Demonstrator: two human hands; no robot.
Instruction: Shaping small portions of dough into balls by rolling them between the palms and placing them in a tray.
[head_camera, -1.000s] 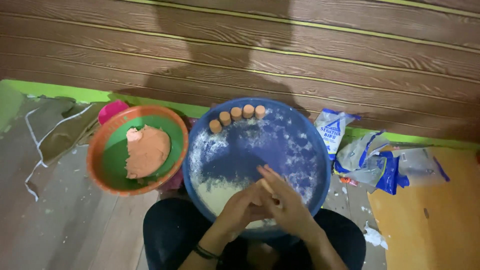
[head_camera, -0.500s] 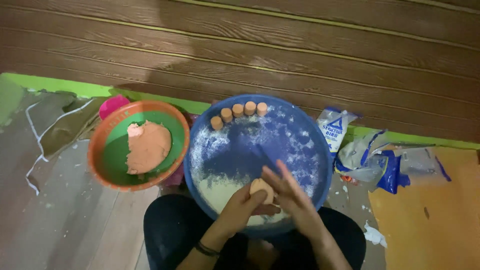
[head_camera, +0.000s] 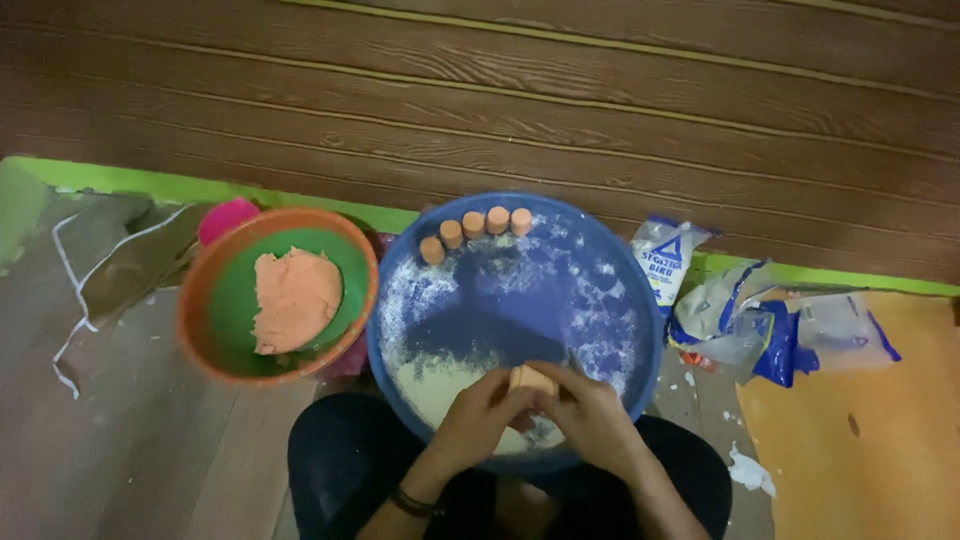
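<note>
My left hand (head_camera: 482, 412) and my right hand (head_camera: 590, 415) are cupped together around a small orange dough piece (head_camera: 532, 380) over the near part of a round blue tray (head_camera: 640, 300) dusted with white flour. Several small orange dough pieces (head_camera: 475, 228) stand in a curved row along the tray's far rim. A pile of pale flour lies on the tray just under my hands. To the left, an orange bowl with a green inside (head_camera: 225, 300) holds a lump of orange dough (head_camera: 295, 298).
Opened blue and white plastic bags (head_camera: 745, 315) lie right of the tray. A pink object (head_camera: 228, 217) peeks out behind the bowl. A brown wooden plank wall (head_camera: 500, 100) runs across the back. Grey cloth with a white cord (head_camera: 110, 265) lies at the left.
My hands have closed together around the dough piece and shifted slightly forward over the tray. The dough piece now shows between my fingers.
</note>
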